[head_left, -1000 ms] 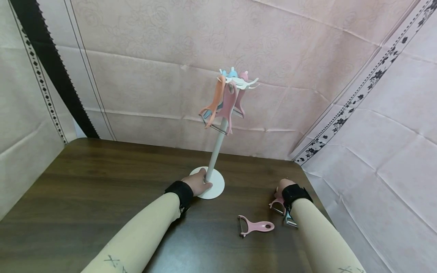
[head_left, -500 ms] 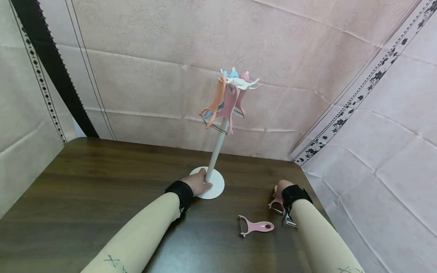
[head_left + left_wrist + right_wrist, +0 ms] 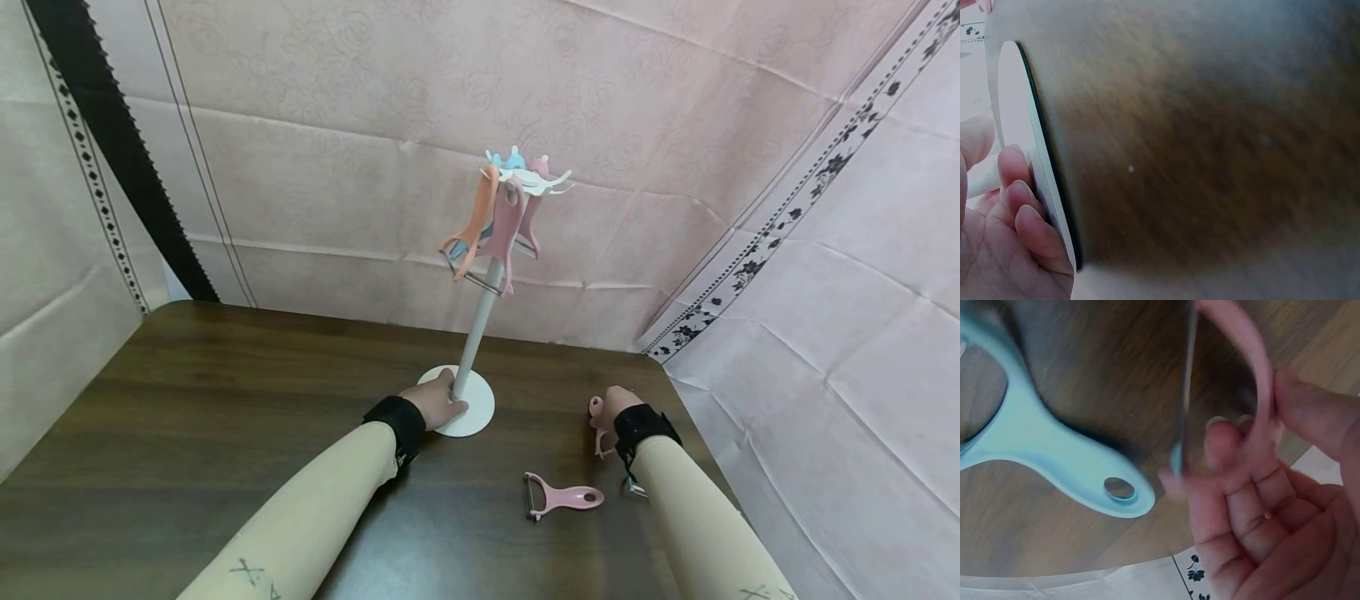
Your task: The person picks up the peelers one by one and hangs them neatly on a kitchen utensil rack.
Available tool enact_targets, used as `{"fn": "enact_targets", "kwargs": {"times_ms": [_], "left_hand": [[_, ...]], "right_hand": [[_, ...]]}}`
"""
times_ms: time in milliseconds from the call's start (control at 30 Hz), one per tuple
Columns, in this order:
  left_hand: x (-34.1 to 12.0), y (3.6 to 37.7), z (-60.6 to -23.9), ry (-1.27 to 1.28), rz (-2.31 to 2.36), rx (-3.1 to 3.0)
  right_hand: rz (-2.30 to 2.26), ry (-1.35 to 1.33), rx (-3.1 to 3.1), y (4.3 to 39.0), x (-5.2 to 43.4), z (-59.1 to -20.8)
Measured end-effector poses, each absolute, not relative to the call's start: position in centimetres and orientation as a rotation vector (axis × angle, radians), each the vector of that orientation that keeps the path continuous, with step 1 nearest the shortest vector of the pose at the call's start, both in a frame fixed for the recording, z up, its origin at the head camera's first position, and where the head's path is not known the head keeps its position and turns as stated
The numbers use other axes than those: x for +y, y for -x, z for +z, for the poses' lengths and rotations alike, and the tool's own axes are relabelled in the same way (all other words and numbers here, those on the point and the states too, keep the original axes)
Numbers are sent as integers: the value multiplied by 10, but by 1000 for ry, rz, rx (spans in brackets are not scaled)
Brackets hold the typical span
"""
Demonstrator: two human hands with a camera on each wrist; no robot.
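My left hand (image 3: 433,402) grips the foot of a white stand's post (image 3: 480,325), its fingers low over the round base (image 3: 1016,94). From the stand's hooked top hang several Y-shaped peelers, among them an orange peeler (image 3: 480,208) and a pink peeler (image 3: 506,223). At the table's right side my right hand (image 3: 621,403) pinches another pink peeler (image 3: 1263,381) between thumb and fingers; its blade frame faces the wrist camera. A light blue peeler (image 3: 1029,419) lies on the wood beside that hand, mostly hidden under the wrist in the head view.
One more pink peeler (image 3: 566,497) lies on the brown table (image 3: 247,400) between the two arms, blade end to the left. Pale patterned cloth (image 3: 337,192) hangs behind the table and along both sides. The table's right edge runs close to the right arm.
The pink peeler in my right hand has turned and moved up and away from the light blue one, its handle end now showing left of the hand. The left hand stays on the stand.
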State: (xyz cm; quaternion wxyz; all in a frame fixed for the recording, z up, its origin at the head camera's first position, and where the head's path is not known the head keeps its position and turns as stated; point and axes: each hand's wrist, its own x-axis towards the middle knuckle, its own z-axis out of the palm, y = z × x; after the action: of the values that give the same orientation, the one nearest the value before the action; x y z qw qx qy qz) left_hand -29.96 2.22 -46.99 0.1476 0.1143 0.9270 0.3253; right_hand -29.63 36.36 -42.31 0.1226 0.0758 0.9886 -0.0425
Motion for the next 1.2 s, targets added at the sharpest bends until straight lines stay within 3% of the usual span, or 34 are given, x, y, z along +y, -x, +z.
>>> {"fn": "enact_targets", "kwargs": {"times_ms": [433, 833, 1200], "left_hand": [[23, 306, -477, -350, 951, 2669], [22, 301, -469, -338, 969, 2642], [24, 304, -472, -306, 935, 2640]], "right_hand": [[-261, -19, 3011, 302, 359, -400], [-743, 132, 3138, 303, 301, -311], [-901, 359, 3308, 301, 272, -256]]}}
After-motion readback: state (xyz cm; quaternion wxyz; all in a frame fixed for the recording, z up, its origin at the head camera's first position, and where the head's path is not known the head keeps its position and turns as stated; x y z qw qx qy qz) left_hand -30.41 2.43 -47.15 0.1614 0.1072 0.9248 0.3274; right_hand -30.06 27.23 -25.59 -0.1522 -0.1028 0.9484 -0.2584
